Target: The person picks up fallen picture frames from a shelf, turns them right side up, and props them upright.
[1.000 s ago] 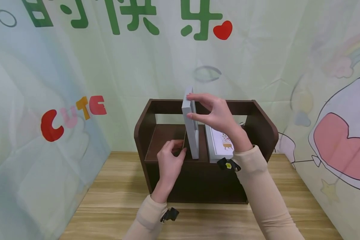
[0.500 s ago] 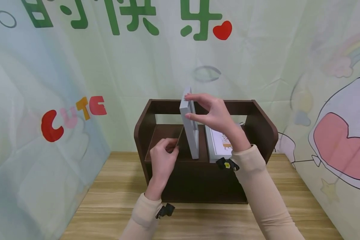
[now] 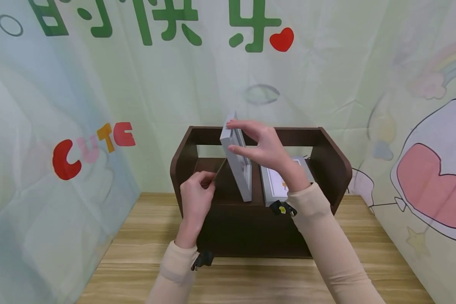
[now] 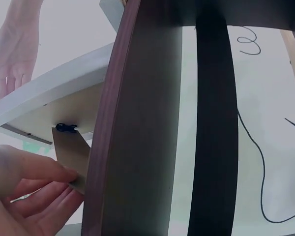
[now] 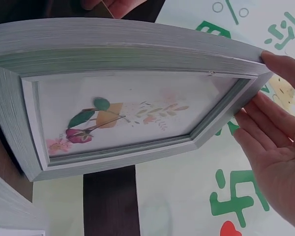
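A grey-white picture frame [image 3: 238, 169] stands on the upper shelf of a dark brown desktop rack [image 3: 251, 232], tilted to the left. My right hand [image 3: 267, 145] holds its upper end between thumb and fingers. In the right wrist view, a pressed rose and printed flowers show behind the picture frame's [image 5: 137, 172] front. My left hand [image 3: 195, 194] pinches the thin brown stand leg [image 4: 71, 155] hinged to the frame's back. That leg is swung out from the back. The frame's lower end rests on the shelf.
A second grey-white picture frame [image 3: 267, 185] lies on the shelf to the right, partly hidden by the right forearm. The rack's side panels [image 3: 336, 169] rise at both ends. Below is a wood-grain table [image 3: 137, 253], with a printed cloth backdrop [image 3: 167, 84] behind.
My left hand has moved left, drawing the stand leg away from the frame's back. The frame's top has tipped left, and my right hand has moved with it.
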Action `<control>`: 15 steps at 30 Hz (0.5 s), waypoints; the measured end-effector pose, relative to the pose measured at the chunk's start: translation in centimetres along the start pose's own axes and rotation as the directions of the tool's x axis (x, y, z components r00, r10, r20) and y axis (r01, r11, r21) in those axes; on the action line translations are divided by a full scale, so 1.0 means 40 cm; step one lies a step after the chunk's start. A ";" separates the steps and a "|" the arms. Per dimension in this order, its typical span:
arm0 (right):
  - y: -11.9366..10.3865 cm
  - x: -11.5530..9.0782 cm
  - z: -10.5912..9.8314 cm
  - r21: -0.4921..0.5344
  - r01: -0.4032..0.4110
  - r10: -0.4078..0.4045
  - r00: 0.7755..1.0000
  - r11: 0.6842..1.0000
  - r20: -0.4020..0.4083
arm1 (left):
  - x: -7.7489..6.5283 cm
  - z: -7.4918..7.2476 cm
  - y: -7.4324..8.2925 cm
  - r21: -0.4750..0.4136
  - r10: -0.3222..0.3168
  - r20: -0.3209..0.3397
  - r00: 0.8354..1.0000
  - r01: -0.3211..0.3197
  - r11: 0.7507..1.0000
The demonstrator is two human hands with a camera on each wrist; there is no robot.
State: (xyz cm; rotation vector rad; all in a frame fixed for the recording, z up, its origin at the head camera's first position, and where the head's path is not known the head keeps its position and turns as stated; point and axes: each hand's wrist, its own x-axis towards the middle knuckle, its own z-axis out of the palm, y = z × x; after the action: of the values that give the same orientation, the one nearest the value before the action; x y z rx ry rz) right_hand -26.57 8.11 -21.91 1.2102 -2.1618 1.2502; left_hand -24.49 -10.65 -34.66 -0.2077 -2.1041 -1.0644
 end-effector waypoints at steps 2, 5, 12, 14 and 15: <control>0.024 0.007 0.011 -0.014 0.012 -0.012 1.000 1.000 0.005 | 0.002 -0.003 -0.005 0.019 -0.001 -0.001 1.000 0.001 1.000; 0.057 0.018 0.024 -0.038 0.026 -0.026 0.999 0.999 0.020 | 0.002 -0.005 -0.012 0.043 -0.006 -0.006 1.000 0.006 0.999; 0.080 0.034 0.039 -0.098 0.073 -0.068 0.996 0.993 0.052 | 0.000 -0.008 -0.018 0.104 0.012 -0.037 0.999 -0.008 0.995; 0.078 0.036 0.041 -0.124 0.081 -0.074 0.996 0.989 0.055 | 0.000 -0.008 -0.020 0.121 0.026 -0.051 0.998 -0.020 0.992; 0.077 0.038 0.042 -0.136 0.084 -0.077 0.995 0.987 0.056 | 0.000 -0.008 -0.020 0.129 0.033 -0.056 0.998 -0.025 0.991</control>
State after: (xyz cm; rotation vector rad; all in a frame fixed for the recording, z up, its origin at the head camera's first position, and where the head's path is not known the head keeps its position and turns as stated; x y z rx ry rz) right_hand -29.78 6.70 -23.44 1.2703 -2.1723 1.0298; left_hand -24.68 -11.42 -35.04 -0.1430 -2.1023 -0.9043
